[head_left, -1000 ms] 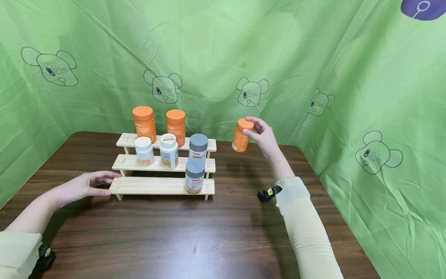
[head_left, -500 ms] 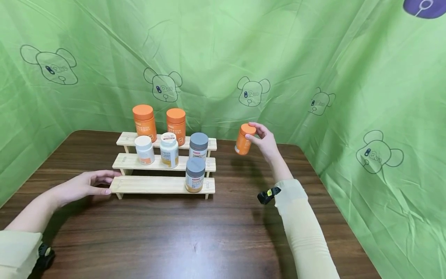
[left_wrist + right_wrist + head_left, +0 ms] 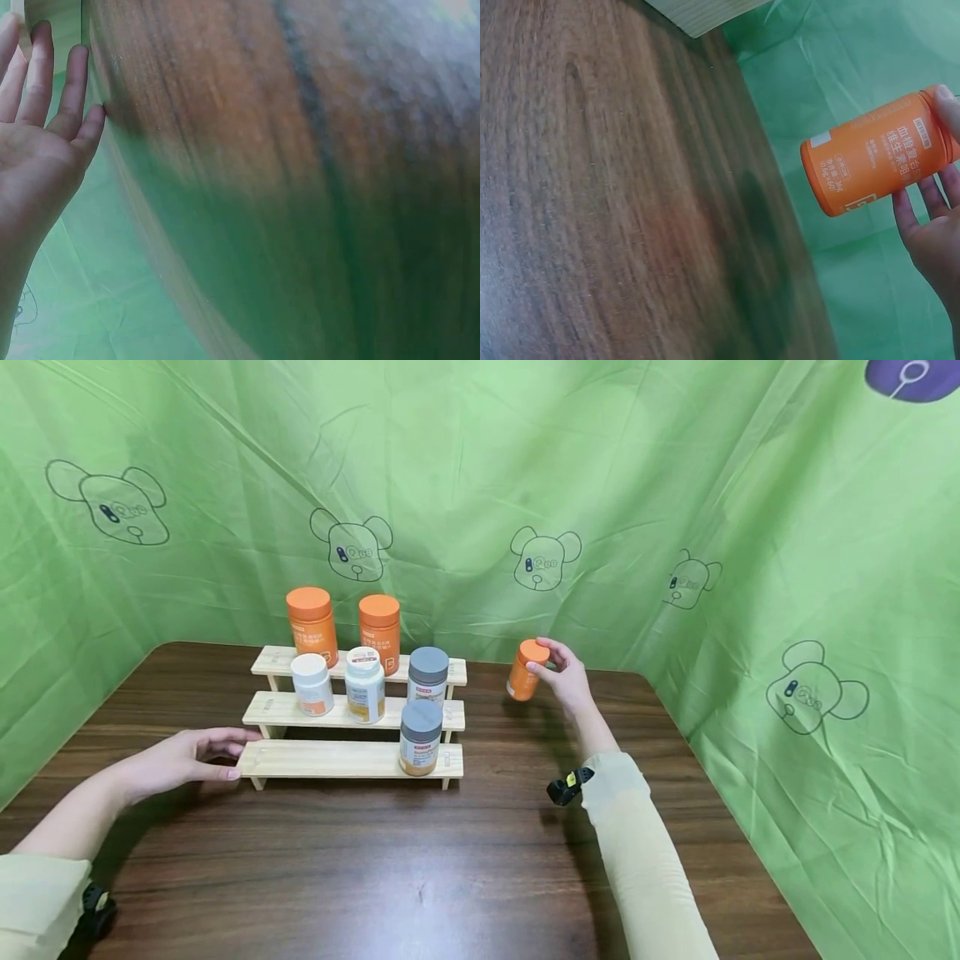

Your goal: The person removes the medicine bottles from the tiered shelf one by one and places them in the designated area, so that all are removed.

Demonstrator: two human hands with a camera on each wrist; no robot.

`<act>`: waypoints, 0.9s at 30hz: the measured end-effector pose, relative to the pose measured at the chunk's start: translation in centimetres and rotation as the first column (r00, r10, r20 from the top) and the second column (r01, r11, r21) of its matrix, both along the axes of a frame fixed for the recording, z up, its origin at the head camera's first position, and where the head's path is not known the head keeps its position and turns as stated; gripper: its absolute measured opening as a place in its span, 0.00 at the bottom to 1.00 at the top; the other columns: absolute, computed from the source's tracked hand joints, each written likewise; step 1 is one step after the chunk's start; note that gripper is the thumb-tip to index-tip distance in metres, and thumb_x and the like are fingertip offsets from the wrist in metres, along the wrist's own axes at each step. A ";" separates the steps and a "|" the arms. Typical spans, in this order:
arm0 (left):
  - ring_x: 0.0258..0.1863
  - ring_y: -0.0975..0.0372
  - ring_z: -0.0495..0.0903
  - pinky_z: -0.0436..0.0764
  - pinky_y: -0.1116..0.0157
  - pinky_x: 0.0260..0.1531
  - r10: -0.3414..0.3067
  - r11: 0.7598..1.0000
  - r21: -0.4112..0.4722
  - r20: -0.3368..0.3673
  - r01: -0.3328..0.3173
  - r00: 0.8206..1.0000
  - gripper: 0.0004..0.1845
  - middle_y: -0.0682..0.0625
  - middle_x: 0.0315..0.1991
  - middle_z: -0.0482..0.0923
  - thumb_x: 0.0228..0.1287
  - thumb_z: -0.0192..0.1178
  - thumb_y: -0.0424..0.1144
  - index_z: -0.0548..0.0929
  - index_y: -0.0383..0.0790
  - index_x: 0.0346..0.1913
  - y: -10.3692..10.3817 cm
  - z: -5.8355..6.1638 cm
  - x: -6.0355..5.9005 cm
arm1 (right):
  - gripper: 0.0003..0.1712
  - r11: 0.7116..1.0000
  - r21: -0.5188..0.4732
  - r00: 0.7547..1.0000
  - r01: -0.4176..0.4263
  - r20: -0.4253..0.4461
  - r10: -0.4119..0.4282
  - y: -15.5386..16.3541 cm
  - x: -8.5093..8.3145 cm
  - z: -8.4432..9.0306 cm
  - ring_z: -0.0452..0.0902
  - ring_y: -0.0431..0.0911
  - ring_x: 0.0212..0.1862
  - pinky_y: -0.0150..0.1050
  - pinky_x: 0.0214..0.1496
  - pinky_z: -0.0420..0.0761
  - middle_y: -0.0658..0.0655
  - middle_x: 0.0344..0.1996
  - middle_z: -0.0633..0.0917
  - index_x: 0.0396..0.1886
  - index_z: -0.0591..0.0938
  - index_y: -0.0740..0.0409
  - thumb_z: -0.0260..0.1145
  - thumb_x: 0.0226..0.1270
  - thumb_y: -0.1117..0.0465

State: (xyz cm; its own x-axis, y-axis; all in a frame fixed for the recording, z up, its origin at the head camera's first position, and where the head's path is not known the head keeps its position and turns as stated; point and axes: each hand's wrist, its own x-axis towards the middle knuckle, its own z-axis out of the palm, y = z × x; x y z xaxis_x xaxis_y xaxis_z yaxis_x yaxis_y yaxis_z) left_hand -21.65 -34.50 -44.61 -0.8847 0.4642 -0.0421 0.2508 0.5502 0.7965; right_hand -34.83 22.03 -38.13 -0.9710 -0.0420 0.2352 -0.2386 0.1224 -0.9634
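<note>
An orange bottle (image 3: 527,669) is gripped by the right hand (image 3: 566,677), right of centre. The left hand (image 3: 180,762) is laid flat, fingers straight, seemingly touching the rack (image 3: 348,760) at lower left.

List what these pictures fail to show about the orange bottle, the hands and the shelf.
- Orange bottle: right wrist view, lid end hidden by fingers and the frame edge.
- Left hand: left wrist view, thumb cut off by the left edge.
- Wooden shelf: head view, bottle labels too small to read.
- Table: left wrist view, blurred.
</note>
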 end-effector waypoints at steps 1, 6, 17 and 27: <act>0.45 0.69 0.79 0.73 0.74 0.41 -0.003 1.000 0.003 -0.001 0.003 1.000 0.30 0.48 0.46 0.81 0.61 0.63 0.38 0.68 0.37 0.65 0.0 0.0 0.0 | 0.31 1.000 -0.008 1.000 0.008 0.006 -0.008 0.0 -0.2 -0.2 0.73 0.40 0.52 0.34 0.51 0.72 0.56 0.55 0.80 0.60 0.74 0.62 0.71 0.55 0.68; 0.44 0.69 0.79 0.73 0.74 0.41 -0.012 1.000 0.019 0.007 0.011 1.000 0.29 0.48 0.46 0.81 0.61 0.63 0.37 0.68 0.37 0.65 0.1 0.2 0.1 | 0.30 0.999 -0.021 0.999 0.043 0.025 -0.043 0.3 -1.2 -1.8 0.73 0.41 0.53 0.35 0.53 0.71 0.55 0.56 0.79 0.59 0.76 0.57 0.72 0.54 0.66; 0.44 0.69 0.79 0.73 0.73 0.41 0.009 1.000 -0.002 0.015 -0.009 1.000 0.30 0.48 0.46 0.81 0.60 0.64 0.39 0.69 0.38 0.65 0.0 0.3 0.0 | 0.31 0.996 -0.020 0.994 0.090 0.069 -0.088 -0.3 -1.3 -2.9 0.68 0.47 0.62 0.42 0.63 0.67 0.59 0.61 0.76 0.60 0.75 0.58 0.72 0.54 0.66; 0.44 0.68 0.79 0.73 0.73 0.41 0.002 1.000 0.000 0.026 -0.002 1.000 0.30 0.47 0.46 0.81 0.60 0.64 0.39 0.69 0.39 0.65 0.0 0.3 -0.2 | 0.32 0.995 -0.003 0.988 0.104 0.116 -0.103 -1.2 -0.2 -2.1 0.71 0.48 0.58 0.38 0.55 0.72 0.61 0.60 0.75 0.62 0.73 0.60 0.70 0.56 0.67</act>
State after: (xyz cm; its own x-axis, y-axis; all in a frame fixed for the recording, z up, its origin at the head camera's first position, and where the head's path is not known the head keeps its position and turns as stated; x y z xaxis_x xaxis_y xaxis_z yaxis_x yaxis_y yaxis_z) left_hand -21.82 -34.52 -44.35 -0.8840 0.4629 -0.0652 0.2289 0.5503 0.8030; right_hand -35.07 20.84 -40.24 -0.9907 0.0618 0.1213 -0.1123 0.1323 -0.9848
